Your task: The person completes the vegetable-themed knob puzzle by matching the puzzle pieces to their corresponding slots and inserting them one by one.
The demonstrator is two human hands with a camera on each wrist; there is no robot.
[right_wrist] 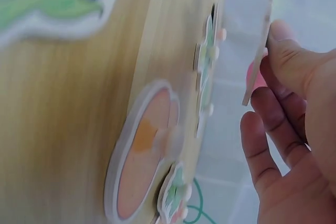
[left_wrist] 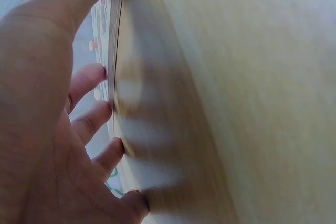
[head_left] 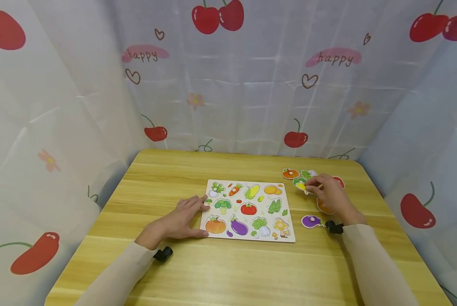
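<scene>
A white vegetable puzzle board [head_left: 264,216], printed with a carrot, tomato, eggplant and other shapes, lies on the table. My left hand [head_left: 184,219] touches its left side with fingers spread, the thumb at the near left corner. In the left wrist view, the fingertips [left_wrist: 97,114] are along the board's edge. My right hand [head_left: 332,196] pinches a yellow-and-green corn puzzle piece [head_left: 302,186] to the right of the board. The right wrist view shows this thin piece [right_wrist: 258,72] edge-on, tilted up between thumb and fingers, over the other pieces.
Knobbed puzzle pieces lie around the right hand: a pumpkin [head_left: 290,174], a white-and-green vegetable [head_left: 308,174], a red piece [head_left: 339,182], an orange piece [head_left: 323,207] and an eggplant [head_left: 311,221]. A cherry-printed curtain [head_left: 244,106] surrounds the wooden table [head_left: 228,272].
</scene>
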